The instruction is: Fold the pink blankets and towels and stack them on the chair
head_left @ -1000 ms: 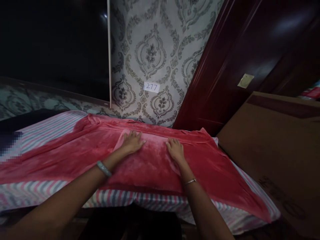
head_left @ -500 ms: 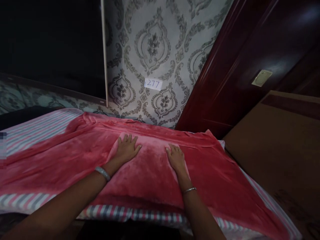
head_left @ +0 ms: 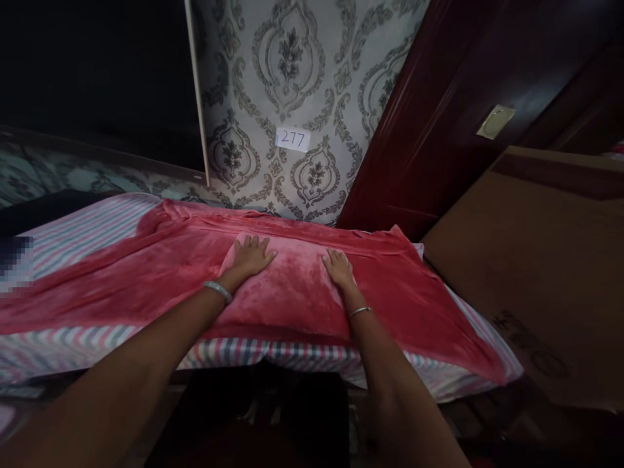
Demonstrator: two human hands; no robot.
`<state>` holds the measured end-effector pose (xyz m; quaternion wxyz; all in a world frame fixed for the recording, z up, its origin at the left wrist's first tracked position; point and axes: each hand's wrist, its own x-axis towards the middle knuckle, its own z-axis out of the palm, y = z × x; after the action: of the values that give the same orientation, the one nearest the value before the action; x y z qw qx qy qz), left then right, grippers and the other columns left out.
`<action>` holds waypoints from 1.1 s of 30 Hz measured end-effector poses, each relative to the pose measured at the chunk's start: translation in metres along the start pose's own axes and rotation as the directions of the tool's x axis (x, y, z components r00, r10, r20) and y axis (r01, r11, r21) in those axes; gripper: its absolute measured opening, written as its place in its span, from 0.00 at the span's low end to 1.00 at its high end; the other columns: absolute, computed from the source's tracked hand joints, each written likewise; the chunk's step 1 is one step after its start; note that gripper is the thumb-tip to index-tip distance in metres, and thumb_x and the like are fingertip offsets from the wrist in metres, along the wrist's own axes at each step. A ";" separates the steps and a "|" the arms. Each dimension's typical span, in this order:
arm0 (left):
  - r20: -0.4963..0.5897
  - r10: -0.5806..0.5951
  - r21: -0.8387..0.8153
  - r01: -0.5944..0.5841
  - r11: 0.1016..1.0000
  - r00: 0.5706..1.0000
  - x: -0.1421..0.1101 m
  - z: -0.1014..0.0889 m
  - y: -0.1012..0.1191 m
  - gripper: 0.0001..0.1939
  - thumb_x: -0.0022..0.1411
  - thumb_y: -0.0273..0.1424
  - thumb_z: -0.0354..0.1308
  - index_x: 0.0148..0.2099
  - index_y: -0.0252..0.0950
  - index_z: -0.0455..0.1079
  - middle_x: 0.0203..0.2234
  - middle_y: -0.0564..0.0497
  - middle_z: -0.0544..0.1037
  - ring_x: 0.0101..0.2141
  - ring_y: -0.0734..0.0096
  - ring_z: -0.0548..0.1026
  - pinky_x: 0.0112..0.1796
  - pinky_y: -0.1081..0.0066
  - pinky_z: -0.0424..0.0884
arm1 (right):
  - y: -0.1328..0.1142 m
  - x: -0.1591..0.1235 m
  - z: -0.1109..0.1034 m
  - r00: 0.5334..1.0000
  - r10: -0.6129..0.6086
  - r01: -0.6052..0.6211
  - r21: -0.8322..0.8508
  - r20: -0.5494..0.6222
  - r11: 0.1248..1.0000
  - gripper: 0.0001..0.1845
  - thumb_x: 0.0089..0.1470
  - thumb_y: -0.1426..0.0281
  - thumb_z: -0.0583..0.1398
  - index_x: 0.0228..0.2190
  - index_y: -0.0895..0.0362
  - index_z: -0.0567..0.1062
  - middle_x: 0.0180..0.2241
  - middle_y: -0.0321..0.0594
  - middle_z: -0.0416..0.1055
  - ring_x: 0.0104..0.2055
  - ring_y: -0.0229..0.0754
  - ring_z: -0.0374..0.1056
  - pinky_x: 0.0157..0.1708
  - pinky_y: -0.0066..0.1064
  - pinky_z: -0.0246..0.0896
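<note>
A red velvety cloth (head_left: 146, 279) lies spread over a bed with a pink, grey and white striped sheet (head_left: 82, 231). A folded part of the cloth (head_left: 287, 289) sits in the middle, nearer to me. My left hand (head_left: 251, 255) rests flat on the fold's upper left corner, fingers stretched out. My right hand (head_left: 338, 266) lies flat on the fold's upper right part, fingers together and extended. Both hands press on the cloth and hold nothing. A bracelet shows on each wrist.
Patterned grey wallpaper (head_left: 292, 78) with a paper label reading 277 (head_left: 293, 138) stands behind the bed. A dark red wooden door (head_left: 463, 97) is at the right, a large cardboard sheet (head_left: 536, 260) leans beside the bed, and a dark screen (head_left: 97, 78) fills the upper left.
Both hands stay flat on the folded red cloth, almost unmoved. The view has shifted and pulled back slightly, so more of the bed's front edge shows.
</note>
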<state>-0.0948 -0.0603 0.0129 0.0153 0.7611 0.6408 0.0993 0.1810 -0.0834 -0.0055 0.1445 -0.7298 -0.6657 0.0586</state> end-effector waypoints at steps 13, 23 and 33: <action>0.008 0.358 -0.034 -0.358 0.933 0.934 -0.122 0.006 -0.006 0.37 0.66 0.53 0.52 0.72 0.47 0.55 0.72 0.44 0.51 0.71 0.42 0.45 0.66 0.39 0.38 | -0.004 -0.113 0.010 0.972 -0.235 0.235 -0.062 0.010 0.970 0.32 0.68 0.54 0.48 0.69 0.44 0.54 0.74 0.38 0.43 0.75 0.53 0.36 0.68 0.58 0.38; -0.045 0.358 -0.088 -0.360 0.929 0.933 -0.120 0.008 -0.014 0.32 0.67 0.49 0.52 0.70 0.46 0.61 0.71 0.45 0.54 0.71 0.48 0.49 0.67 0.42 0.44 | 0.010 -0.110 0.017 0.953 -0.266 0.279 0.079 -0.145 0.957 0.29 0.67 0.59 0.50 0.65 0.51 0.64 0.70 0.45 0.55 0.72 0.50 0.48 0.68 0.51 0.45; 0.081 -0.265 -0.888 0.190 0.419 0.961 -0.119 0.001 -0.085 0.43 0.55 0.54 0.63 0.66 0.35 0.63 0.55 0.37 0.77 0.51 0.51 0.78 0.49 0.56 0.78 | 0.095 -0.107 0.010 0.975 0.181 -0.095 0.499 -0.127 0.861 0.36 0.61 0.53 0.52 0.64 0.59 0.65 0.61 0.53 0.70 0.61 0.52 0.68 0.60 0.45 0.62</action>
<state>-0.1960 -0.1618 -0.0162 0.4005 0.5423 0.5908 0.4432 0.2576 -0.1943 -0.0534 0.3761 -0.7173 -0.5603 0.1736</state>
